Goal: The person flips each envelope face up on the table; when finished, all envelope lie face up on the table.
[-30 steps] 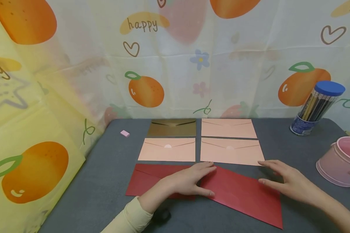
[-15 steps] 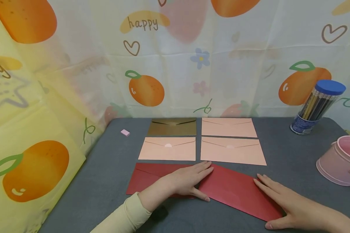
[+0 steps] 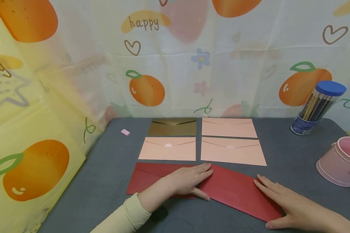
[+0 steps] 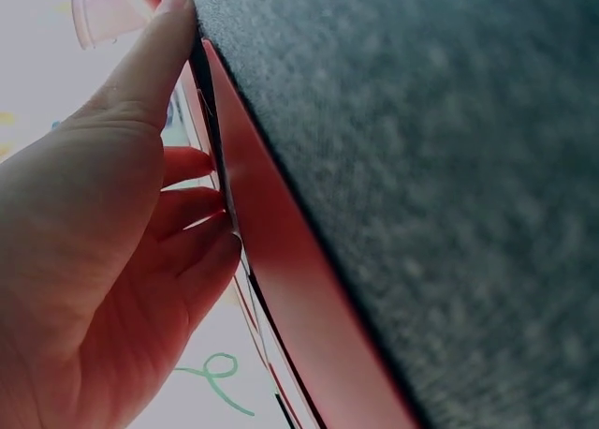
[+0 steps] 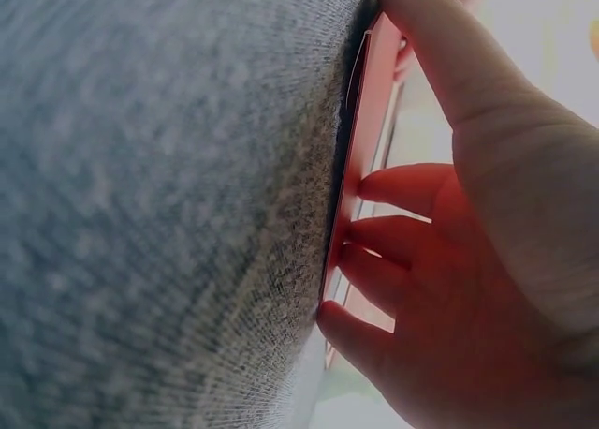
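Observation:
A red envelope (image 3: 237, 191) lies askew on the dark grey table, its right end angled toward the person. My left hand (image 3: 185, 181) has its fingertips at the envelope's left end, with the thumb near the lower left corner. Along the right end, my right hand (image 3: 293, 204) touches the edge with extended fingers, thumb spread to the near corner. Beneath my left hand and wrist lies a second red envelope (image 3: 147, 179), partly covered. In the right wrist view, fingertips meet the red envelope's edge (image 5: 360, 139) close over the table.
Behind the red pair lie two pale pink envelopes (image 3: 169, 152) (image 3: 233, 153), another pink one (image 3: 228, 127) and a gold-brown one (image 3: 172, 128). A small pink block (image 3: 125, 132) sits far left. At right stand a blue-lidded pencil tub (image 3: 316, 108) and a pink bucket (image 3: 332, 165).
My right hand has come down nearer the person, from the envelope's upper right to its right end. The envelope has shifted slightly left. Over the last half second, both hands barely move.

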`<state>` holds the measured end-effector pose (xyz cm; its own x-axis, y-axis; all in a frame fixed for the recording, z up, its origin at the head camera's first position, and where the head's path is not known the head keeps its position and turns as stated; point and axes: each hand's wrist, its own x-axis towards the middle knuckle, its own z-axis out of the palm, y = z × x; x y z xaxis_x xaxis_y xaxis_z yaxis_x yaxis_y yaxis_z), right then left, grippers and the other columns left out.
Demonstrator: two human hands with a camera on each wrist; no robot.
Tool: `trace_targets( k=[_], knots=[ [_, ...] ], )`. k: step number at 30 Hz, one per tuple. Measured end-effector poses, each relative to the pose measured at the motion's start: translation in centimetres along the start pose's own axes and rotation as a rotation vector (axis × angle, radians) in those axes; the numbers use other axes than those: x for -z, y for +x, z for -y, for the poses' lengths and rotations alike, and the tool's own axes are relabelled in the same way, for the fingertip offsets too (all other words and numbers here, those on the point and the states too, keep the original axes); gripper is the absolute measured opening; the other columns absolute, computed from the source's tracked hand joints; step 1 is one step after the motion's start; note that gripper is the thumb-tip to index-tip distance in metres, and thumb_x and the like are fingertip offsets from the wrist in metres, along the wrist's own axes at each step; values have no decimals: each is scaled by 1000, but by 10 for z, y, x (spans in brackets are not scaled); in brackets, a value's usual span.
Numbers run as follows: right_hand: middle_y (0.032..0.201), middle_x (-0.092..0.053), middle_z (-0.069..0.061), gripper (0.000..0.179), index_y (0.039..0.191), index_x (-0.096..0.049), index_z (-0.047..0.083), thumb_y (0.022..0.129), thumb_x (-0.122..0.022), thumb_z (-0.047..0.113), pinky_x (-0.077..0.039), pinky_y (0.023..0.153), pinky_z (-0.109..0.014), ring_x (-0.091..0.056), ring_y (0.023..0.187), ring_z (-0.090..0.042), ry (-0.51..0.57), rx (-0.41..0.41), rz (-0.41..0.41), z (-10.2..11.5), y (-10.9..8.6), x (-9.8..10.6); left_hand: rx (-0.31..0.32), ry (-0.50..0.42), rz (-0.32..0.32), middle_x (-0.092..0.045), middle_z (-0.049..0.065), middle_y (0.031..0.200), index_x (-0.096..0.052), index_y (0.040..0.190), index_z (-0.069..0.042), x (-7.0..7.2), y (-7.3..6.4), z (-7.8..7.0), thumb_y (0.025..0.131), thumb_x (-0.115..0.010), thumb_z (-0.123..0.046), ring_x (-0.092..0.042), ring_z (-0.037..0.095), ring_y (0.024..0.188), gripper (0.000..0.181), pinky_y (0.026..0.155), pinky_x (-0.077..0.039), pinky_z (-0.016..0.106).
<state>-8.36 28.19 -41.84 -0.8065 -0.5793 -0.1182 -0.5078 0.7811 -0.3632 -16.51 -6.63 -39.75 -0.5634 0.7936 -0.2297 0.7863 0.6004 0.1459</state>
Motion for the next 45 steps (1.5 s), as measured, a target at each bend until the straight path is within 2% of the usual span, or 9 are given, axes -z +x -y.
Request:
trace_targets(
  k=[7, 16, 20, 24, 29, 34, 40, 42, 45],
  knots=[
    [157, -29, -11, 100, 156, -27, 25, 76, -61, 74, -52, 86, -44, -45, 128, -38, -27, 0, -5, 1, 1, 1, -41, 48, -19, -30, 4, 157, -37, 152, -16, 2, 0, -1, 87, -56, -65, -23, 14, 145, 83, 106, -36, 26],
    [154, -34, -7, 96, 152, -36, 24, 75, -62, 75, -53, 80, -48, -49, 127, -32, -79, -64, 32, 9, 5, 7, -247, 211, -140, -57, 1, 137, -60, 135, -18, 5, 0, 0, 90, -60, -57, -49, 9, 129, 59, 99, -43, 21],
    [154, -35, -7, 92, 151, -39, 23, 77, -65, 71, -52, 80, -53, -48, 127, -34, -37, -74, 44, 9, 5, 10, -291, 232, -170, -62, -3, 130, -64, 130, -21, 6, -2, -1, 92, -61, -52, -54, 6, 123, 49, 95, -45, 19],
    [153, -37, -7, 87, 151, -39, 25, 79, -67, 66, -50, 80, -57, -48, 127, -36, -4, -70, 47, 7, 5, 12, -301, 210, -195, -63, -5, 128, -65, 128, -22, 7, -5, -1, 93, -61, -49, -55, 6, 121, 44, 95, -44, 18],
    [149, -43, 0, 80, 149, -42, 29, 81, -67, 63, -53, 81, -44, -54, 123, -28, -38, -10, -10, 0, 3, 14, -325, 143, -262, -64, -5, 126, -68, 125, -21, 8, -8, 1, 94, -62, -44, -58, 7, 117, 39, 95, -43, 17],
    [141, -52, 4, 65, 144, -48, 30, 86, -71, 48, -53, 79, -32, -56, 117, -11, 39, 81, -51, -10, 0, 22, -396, 49, -398, -68, -4, 118, -71, 118, -19, 9, -8, 4, 94, -64, -36, -62, 6, 111, 30, 95, -42, 15],
    [127, -63, 7, 50, 133, -60, 31, 85, -75, 30, -53, 73, -27, -60, 107, -2, 92, 191, -133, -18, -2, 31, -474, 40, -585, -72, -5, 107, -74, 111, -15, 8, -5, 7, 91, -71, -27, -66, 3, 101, 24, 91, -44, 13],
    [122, -65, 8, 45, 128, -64, 32, 85, -76, 27, -54, 72, -26, -61, 103, -1, 117, 193, -156, -18, -3, 34, -481, 37, -620, -72, -6, 105, -75, 110, -15, 9, -5, 9, 89, -73, -24, -66, 2, 99, 23, 91, -44, 12],
    [114, -68, 9, 38, 120, -69, 31, 84, -77, 22, -53, 69, -23, -64, 97, -1, 162, 201, -204, -15, -4, 37, -479, -22, -638, -72, -7, 104, -75, 109, -14, 10, -7, 10, 88, -74, -20, -66, 0, 97, 22, 90, -44, 11]
  ],
)
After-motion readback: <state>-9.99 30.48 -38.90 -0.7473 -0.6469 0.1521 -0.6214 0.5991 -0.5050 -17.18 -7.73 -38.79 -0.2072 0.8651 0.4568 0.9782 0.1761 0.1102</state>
